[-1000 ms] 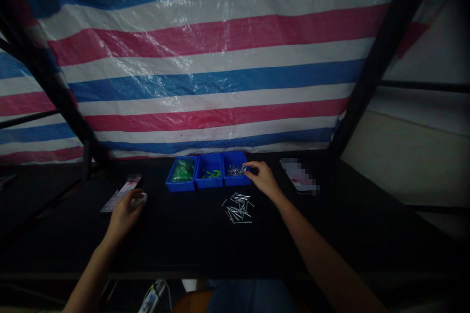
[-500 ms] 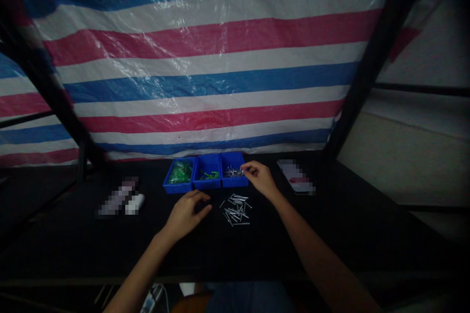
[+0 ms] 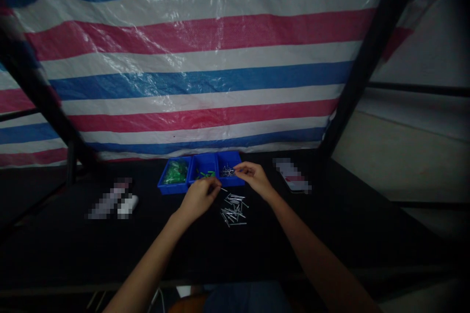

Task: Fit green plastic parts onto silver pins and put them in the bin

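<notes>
Silvery nail (image 3: 223, 189) seems pinched by the left hand (image 3: 200, 196).

"What's standing behind the left hand (image 3: 218, 186), where it's gripping a nail (image 3: 224, 190)?"

"The middle bin (image 3: 203, 161); the left bin (image 3: 174, 188) is sitting behind-left, holding a bag (image 3: 176, 172), and the right bin (image 3: 237, 182) behind-right, holding small metal pieces (image 3: 226, 171)."

"And on the tabletop (image 3: 205, 249)?"

"Loose nails (image 3: 233, 212) are lying before the grip, slightly right. A small case (image 3: 128, 205) is resting well left, and a phone (image 3: 293, 178) is lying far right, beyond the right hand (image 3: 236, 171)."
</notes>
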Available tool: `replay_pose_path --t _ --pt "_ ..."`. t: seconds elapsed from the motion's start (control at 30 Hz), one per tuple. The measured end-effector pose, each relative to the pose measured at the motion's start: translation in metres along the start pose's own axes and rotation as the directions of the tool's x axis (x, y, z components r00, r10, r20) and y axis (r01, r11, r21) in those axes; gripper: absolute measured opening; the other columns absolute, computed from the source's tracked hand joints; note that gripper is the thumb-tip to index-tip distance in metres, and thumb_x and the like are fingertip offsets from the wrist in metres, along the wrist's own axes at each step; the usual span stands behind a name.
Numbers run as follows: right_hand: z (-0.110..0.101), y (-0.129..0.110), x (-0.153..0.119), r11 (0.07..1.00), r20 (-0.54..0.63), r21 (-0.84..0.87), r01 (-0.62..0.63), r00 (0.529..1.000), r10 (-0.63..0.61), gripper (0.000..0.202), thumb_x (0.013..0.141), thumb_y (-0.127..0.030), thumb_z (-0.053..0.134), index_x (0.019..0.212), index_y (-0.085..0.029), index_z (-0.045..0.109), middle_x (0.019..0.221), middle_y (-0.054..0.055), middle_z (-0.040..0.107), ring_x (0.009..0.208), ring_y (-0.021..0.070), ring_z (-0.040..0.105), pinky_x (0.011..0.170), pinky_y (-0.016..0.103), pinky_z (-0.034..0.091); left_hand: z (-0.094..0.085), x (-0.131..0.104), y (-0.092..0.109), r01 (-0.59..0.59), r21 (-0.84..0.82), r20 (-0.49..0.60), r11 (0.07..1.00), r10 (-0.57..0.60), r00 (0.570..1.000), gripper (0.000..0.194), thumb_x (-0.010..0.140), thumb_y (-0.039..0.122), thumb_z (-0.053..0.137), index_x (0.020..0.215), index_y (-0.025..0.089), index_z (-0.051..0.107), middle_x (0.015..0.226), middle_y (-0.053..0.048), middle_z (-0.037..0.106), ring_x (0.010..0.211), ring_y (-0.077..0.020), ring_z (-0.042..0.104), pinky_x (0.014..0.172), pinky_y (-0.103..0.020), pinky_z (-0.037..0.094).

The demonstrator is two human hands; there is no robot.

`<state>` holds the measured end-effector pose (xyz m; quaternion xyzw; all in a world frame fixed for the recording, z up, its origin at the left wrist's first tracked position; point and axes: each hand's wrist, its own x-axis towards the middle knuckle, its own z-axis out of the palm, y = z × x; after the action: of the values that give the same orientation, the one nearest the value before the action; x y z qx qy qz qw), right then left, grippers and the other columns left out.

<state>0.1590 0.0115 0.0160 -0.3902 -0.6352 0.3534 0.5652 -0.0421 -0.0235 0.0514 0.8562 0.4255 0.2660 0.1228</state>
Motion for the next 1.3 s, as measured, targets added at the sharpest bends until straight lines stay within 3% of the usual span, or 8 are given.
replay_pose_path --t 0.1,0.2,0.3,0.4,0.57,0.97,1.13,1.3 --pt "0.002 -0.004 -0.002 0.986 0.098 0.137 -0.092 0.992 0.079 0.020 0.065 -0.033 0.066 0.079 -0.018 0.066 0.068 0.001 0.064 0.055 0.0117 0.053 0.050 0.023 0.040 0.005 0.026 0.008 -0.075 -0.123 -0.108 0.990 0.062 0.992 0.018 0.081 0.025 0.047 0.085 0.019 0.064 0.083 -0.005 0.065 0.075 -0.0164 0.058 0.069 -0.027 0.043" --pt "-0.001 -0.003 -0.001 0.969 0.063 0.199 -0.147 0.988 0.137 0.024 0.062 -0.035 0.068 0.080 -0.018 0.066 0.065 0.001 0.064 0.050 0.0107 0.051 0.043 0.021 0.036 0.022 0.046 0.009 -0.090 -0.250 -0.181 0.964 0.045 0.982 0.019 0.080 0.027 0.049 0.081 0.017 0.065 0.078 -0.004 0.066 0.070 -0.0148 0.058 0.066 -0.025 0.043" --pt "-0.006 0.002 0.001 0.965 0.003 0.217 -0.150 0.988 0.153 0.026 0.061 -0.035 0.069 0.080 -0.018 0.066 0.063 0.001 0.063 0.049 0.0098 0.050 0.039 0.020 0.035 0.038 0.052 0.003 -0.057 -0.393 -0.271 0.918 -0.056 0.961 0.021 0.080 0.029 0.051 0.088 0.015 0.064 0.081 -0.005 0.066 0.070 -0.0147 0.058 0.065 -0.025 0.044" --pt "-0.006 0.005 0.000 0.968 0.053 0.190 -0.161 0.987 0.154 0.026 0.062 -0.036 0.069 0.080 -0.017 0.066 0.063 0.001 0.062 0.048 0.0091 0.050 0.037 0.018 0.035 0.045 0.045 -0.003 -0.084 -0.419 -0.324 0.904 -0.062 0.944 0.022 0.081 0.030 0.051 0.089 0.015 0.064 0.085 -0.006 0.065 0.074 -0.0150 0.058 0.068 -0.027 0.045" --pt "0.003 0.007 -0.006 0.974 0.185 0.130 -0.186 0.970 0.161 0.028 0.063 -0.039 0.067 0.078 -0.016 0.066 0.064 0.001 0.062 0.049 0.0100 0.053 0.035 0.018 0.038 0.041 0.036 -0.003 -0.125 -0.400 -0.319 0.908 -0.010 0.948 0.022 0.083 0.030 0.048 0.087 0.016 0.064 0.084 -0.006 0.064 0.078 -0.0152 0.057 0.070 -0.027 0.044" --pt "0.007 0.010 -0.006 0.972 0.225 0.154 -0.179 0.964 0.142 0.027 0.064 -0.040 0.067 0.075 -0.016 0.065 0.058 -0.001 0.060 0.043 0.0092 0.052 0.035 0.019 0.040 0.044 0.036 -0.004 -0.117 -0.429 -0.320 0.896 -0.029 0.947 0.021 0.080 0.032 0.052 0.086 0.016 0.066 0.086 -0.007 0.065 0.077 -0.0157 0.058 0.071 -0.029 0.045" --pt "0.010 0.010 -0.006 0.969 0.210 0.154 -0.194 0.965 0.159 0.025 0.065 -0.039 0.066 0.074 -0.016 0.063 0.057 -0.002 0.058 0.040 0.0084 0.051 0.035 0.019 0.039 0.045 0.037 -0.007 -0.068 -0.573 -0.280 0.817 -0.116 0.953 0.028 0.079 0.034 0.054 0.099 0.015 0.061 0.084 -0.006 0.066 0.074 -0.0153 0.060 0.071 -0.028 0.047" --pt "0.013 0.009 -0.008 0.967 0.203 0.168 -0.194 0.966 0.159 0.025 0.065 -0.039 0.066 0.073 -0.016 0.062 0.055 -0.003 0.057 0.039 0.0083 0.051 0.036 0.019 0.038 0.045 0.038 -0.011 -0.044 -0.673 -0.239 0.739 -0.161 0.957 0.026 0.075 0.034 0.059 0.090 0.013 0.063 0.078 -0.006 0.066 0.069 -0.0142 0.060 0.068 -0.026 0.047"
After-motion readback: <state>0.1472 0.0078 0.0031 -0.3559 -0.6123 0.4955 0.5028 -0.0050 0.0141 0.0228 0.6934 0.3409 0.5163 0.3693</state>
